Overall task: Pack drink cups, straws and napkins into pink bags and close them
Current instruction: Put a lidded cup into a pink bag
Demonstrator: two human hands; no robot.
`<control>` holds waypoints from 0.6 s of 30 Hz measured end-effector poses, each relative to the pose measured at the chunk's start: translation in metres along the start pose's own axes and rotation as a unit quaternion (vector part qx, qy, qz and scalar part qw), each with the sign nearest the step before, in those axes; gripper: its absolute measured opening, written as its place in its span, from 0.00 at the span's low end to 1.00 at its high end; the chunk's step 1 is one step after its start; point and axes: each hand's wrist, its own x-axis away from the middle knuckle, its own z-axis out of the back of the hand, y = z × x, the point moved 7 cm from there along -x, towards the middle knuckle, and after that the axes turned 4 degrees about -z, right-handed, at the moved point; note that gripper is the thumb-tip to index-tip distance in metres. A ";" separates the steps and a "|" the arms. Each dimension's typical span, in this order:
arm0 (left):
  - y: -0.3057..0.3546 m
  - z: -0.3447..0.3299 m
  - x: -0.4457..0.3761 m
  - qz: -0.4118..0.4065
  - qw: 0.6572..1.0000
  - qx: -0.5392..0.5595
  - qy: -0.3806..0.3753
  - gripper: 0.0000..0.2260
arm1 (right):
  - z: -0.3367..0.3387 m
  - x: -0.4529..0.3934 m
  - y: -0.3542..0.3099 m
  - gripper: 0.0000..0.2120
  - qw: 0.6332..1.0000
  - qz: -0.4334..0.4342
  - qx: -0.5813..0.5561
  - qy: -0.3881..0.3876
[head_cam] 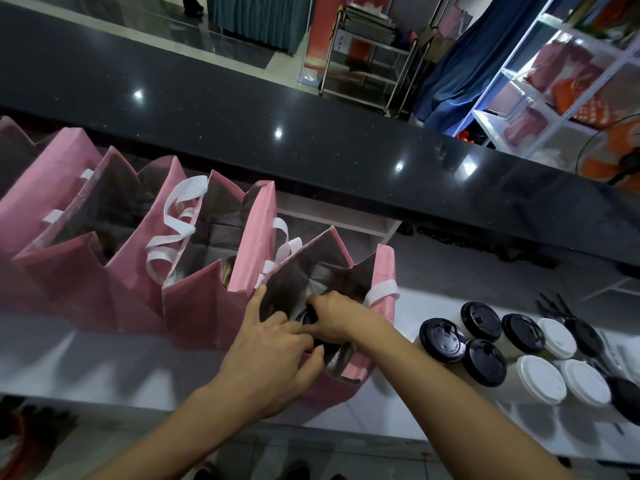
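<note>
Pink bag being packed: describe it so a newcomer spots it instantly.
Follow the row of open pink bags along the white counter to its right end, beside the cluster of lidded cups. The bag being packed is the only one with both hands inside it.
</note>
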 end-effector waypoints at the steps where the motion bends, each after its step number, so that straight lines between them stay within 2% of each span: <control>1: 0.000 0.001 0.000 -0.002 1.000 0.004 0.006 0.21 | 0.004 0.001 0.000 0.26 1.000 0.003 -0.001 0.006; 3: -0.001 0.004 -0.003 -0.006 1.000 0.018 0.021 0.20 | 0.016 0.005 0.001 0.25 0.999 0.016 0.004 0.048; 6: -0.001 0.010 -0.010 -0.015 0.998 0.045 0.042 0.17 | 0.047 0.019 0.002 0.17 0.985 0.047 -0.029 0.164; 10: 0.001 0.022 -0.029 -0.046 0.992 0.097 0.070 0.11 | 0.095 0.066 0.026 0.13 0.925 0.061 -0.137 0.350; 12: 0.006 0.030 -0.043 -0.056 0.988 0.118 0.079 0.11 | 0.107 0.095 0.046 0.12 0.891 0.048 -0.187 0.411; 15: 0.023 0.038 -0.064 -0.069 0.987 0.124 0.079 0.14 | 0.104 0.125 0.091 0.12 0.860 0.009 -0.244 0.448; 18: 0.054 0.037 -0.083 -0.103 0.987 0.112 0.050 0.17 | 0.074 0.132 0.153 0.12 0.861 -0.064 -0.256 0.435</control>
